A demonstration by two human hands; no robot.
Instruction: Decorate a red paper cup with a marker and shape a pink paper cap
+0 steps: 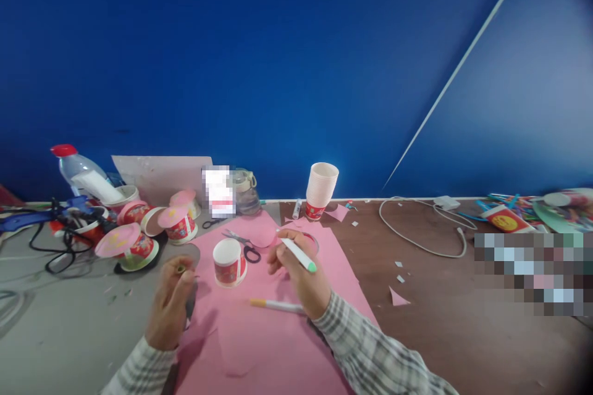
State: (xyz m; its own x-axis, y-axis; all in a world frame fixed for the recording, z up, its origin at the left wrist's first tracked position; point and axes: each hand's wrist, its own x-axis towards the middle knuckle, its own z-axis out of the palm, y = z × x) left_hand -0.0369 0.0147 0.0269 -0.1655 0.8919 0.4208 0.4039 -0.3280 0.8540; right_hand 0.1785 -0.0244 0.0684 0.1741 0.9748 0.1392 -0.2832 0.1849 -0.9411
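Observation:
My right hand (303, 278) grips a white marker (296, 253) with a green end, held slantwise above pink paper (264, 345). Left of it, my left hand (170, 305) is closed with the fingertips pinched around a small green thing (180, 269), perhaps a cap; the fingers hide most of it. Between the hands stands a red-and-white paper cup (229, 262), upright on the paper. Black-handled scissors (250, 252) lie just behind this cup. Another marker, with an orange end (258, 303), lies on the paper, partly hidden by my right wrist.
Several cups with pink paper discs (178, 222) stand at the left, beside a red-capped bottle (76, 166). A stack of paper cups (322, 188) rises at the back. A white cable (419, 247) and pink scraps (398, 297) lie on the brown table (445, 327). A blue partition (278, 74) closes the back.

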